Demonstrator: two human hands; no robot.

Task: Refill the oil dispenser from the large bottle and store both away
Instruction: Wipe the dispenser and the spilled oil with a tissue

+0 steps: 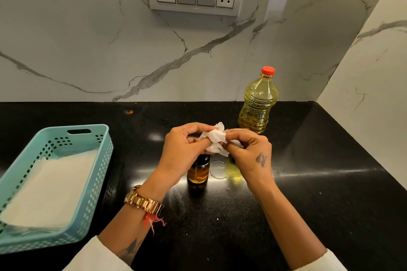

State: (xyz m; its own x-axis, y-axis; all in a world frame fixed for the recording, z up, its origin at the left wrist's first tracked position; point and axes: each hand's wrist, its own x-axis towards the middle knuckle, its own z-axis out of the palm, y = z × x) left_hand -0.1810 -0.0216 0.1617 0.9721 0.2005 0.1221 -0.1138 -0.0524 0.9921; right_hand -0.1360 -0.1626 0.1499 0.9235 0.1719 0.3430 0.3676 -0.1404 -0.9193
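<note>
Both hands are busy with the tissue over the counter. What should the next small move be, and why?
Probably wipe the yellow oil patch on the counter beside the dispenser: both hands, left and right, already pinch the tissue, and the big bottle is capped.

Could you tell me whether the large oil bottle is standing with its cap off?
No, the large oil bottle stands upright at the back of the black counter with its red cap on.
</note>
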